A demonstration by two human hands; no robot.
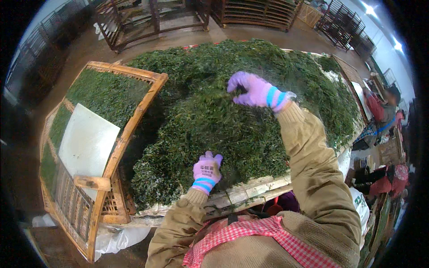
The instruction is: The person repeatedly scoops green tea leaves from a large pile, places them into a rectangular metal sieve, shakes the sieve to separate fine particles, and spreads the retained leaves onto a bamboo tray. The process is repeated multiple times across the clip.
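Observation:
A large heap of small dark green leafy cuttings (207, 120) covers the table before me. My left hand (207, 169), in a purple glove with blue cuff stripes, lies back up on the near part of the heap; its fingertips sink partly into the green, so its grip is hidden. My right hand (248, 88), gloved alike and slightly blurred, is over the middle of the heap, thumb and fingers curved apart with nothing seen between them. To the left, a wooden frame tray (134, 117) with slatted base stands tilted, partly covered in the same green. A pale flat board (87, 139) lies on it.
A light wooden edge (254, 189) runs along the near side of the table. Dark slatted racks (261, 13) stand on the floor beyond. At the right, a co-worker (385, 107) is at another tray. White plastic sheeting (117, 239) hangs under the left tray.

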